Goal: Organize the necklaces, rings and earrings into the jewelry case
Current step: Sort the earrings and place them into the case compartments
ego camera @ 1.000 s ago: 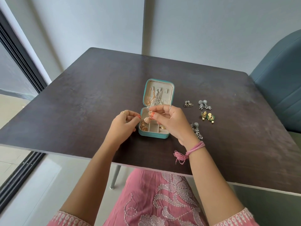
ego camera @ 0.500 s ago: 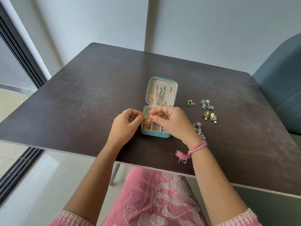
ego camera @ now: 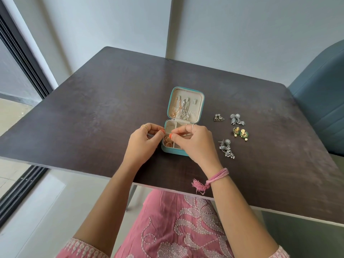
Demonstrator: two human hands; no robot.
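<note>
Dark table [ego camera: 93, 112] against a grey wall, blue chair [ego camera: 320, 101] at right. Open teal case [ego camera: 184, 108] mid-table, chains hung in its lid, gold earrings [ego camera: 168, 141] in its near-left compartment; four earring pairs [ego camera: 240, 132] lie just right. Left hand [ego camera: 143, 144] curled beside the case, thumb to fingertips, contents unclear; right hand [ego camera: 193, 144] over the tray, fingertips pinched, on what I cannot tell.

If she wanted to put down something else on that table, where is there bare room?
The wide stretch of the table left of the jewelry case is bare, as is the strip behind its open lid. Right of the case it is crowded: four pairs of earrings lie there. Both hands, left hand and right hand, fill the near side.
</note>
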